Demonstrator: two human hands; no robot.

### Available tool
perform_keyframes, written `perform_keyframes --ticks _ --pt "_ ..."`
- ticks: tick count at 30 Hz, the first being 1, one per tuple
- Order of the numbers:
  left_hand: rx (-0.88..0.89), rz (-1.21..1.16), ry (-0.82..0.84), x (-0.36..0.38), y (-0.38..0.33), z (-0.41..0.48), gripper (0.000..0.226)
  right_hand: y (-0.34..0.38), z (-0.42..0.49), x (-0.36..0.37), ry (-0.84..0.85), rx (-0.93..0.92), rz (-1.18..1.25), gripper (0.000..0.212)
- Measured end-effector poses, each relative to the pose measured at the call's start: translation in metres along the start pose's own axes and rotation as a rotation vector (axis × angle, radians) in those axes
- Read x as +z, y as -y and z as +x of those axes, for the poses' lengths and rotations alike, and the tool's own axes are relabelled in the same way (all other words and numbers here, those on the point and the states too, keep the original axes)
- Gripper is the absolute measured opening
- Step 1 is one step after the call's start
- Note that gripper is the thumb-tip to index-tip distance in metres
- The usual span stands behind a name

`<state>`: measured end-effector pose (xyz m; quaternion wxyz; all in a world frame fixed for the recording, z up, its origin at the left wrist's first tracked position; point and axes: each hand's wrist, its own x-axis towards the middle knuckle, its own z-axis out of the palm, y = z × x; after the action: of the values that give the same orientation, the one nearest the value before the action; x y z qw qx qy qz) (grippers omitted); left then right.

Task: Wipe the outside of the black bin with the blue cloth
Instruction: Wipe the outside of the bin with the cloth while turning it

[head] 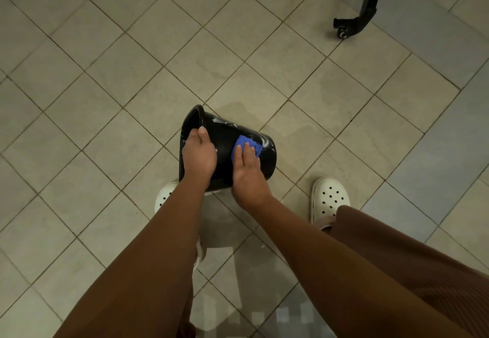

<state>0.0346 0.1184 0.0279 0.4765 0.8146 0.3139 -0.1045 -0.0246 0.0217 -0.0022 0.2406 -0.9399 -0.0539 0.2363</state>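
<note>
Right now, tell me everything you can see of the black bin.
The black bin is a round, tapered tub, glossy like plastic, with a rolled rim. It lies tipped on its side over the tiled floor, mouth toward image left, base right. White smears streak its upper wall and near the base. The left hand grips the rim, thumb on the outer wall. The right hand presses the blue cloth flat on the wall. Whether it touches the floor is unclear.

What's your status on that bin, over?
Left hand grips black bin by its rim, tipped sideways. Right hand presses blue cloth flat on its side. White smears beside the cloth. Nothing in the way.
</note>
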Motion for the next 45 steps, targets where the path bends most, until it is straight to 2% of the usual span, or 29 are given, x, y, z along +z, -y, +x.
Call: perform_keyframes --ticks 6,9,13,18,23,27,32,35,39,45 --pt "-0.031 -0.011 0.005 0.000 0.001 0.004 0.034 -0.014 0.007 -0.002 -0.021 -0.101 -0.033 0.080" --pt "-0.050 -0.020 -0.002 0.001 0.001 0.002 0.034 -0.023 0.007 -0.005 0.015 -0.010 -0.036 0.091" --pt "-0.093 -0.050 -0.013 0.000 0.001 0.002 0.032 -0.027 0.015 -0.015 0.010 -0.019 -0.008 0.085" --pt "-0.130 -0.040 0.017 0.005 -0.001 -0.001 0.037 -0.021 0.013 -0.016 -0.235 0.052 0.115 0.069" --pt "-0.122 -0.009 0.017 0.005 -0.004 0.003 0.040 -0.026 -0.008 0.004 -0.304 -0.014 0.267 0.058" --pt "-0.122 0.003 0.039 0.004 -0.002 0.003 0.040 -0.043 -0.025 0.027 -0.224 -0.143 0.227 0.064" --pt "-0.148 0.000 0.060 0.002 0.000 0.002 0.039 -0.053 -0.024 0.023 -0.136 -0.173 0.193 0.071" --pt "-0.155 -0.008 0.046 0.002 0.000 0.001 0.040 -0.055 -0.020 0.019 -0.122 -0.161 0.175 0.083" --pt "-0.166 -0.018 0.038 0.003 0.000 0.001 0.039 -0.044 -0.022 0.025 -0.165 -0.054 0.176 0.094" --pt "-0.142 -0.008 0.033 0.002 0.001 0.000 0.033 -0.045 -0.009 0.017 -0.111 -0.104 0.140 0.095"
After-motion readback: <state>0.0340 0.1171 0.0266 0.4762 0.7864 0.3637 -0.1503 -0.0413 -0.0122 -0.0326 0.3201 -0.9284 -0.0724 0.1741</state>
